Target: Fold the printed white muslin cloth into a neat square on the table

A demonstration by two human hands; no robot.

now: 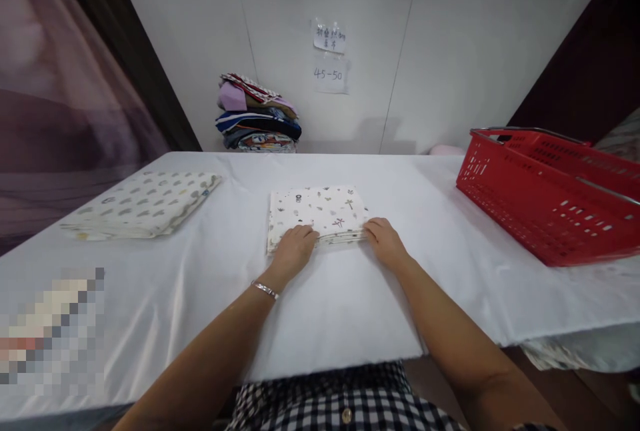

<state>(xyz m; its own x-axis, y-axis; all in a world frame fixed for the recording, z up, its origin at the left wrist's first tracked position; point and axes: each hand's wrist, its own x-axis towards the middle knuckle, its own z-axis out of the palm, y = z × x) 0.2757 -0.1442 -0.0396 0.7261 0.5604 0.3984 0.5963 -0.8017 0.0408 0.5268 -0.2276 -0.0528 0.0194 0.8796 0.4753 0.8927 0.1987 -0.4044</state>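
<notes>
Two hands rest on folded printed cloth at counter centre: left hand and right hand, fingers curled, pressing its near edge, red basket well right.

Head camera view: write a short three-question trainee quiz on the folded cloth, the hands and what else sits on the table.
1. True or false: both the left hand and the right hand rest on the near edge of the folded printed cloth.
2. Which item stands at the right end of the white table? A) red plastic basket B) blue bucket C) cardboard box
3. Fill in: the stack of folded clothes stands against the ____ at the far edge.

Key: 1 true; 2 A; 3 wall. A second folded spotted cloth lies apart, to the left.
</notes>
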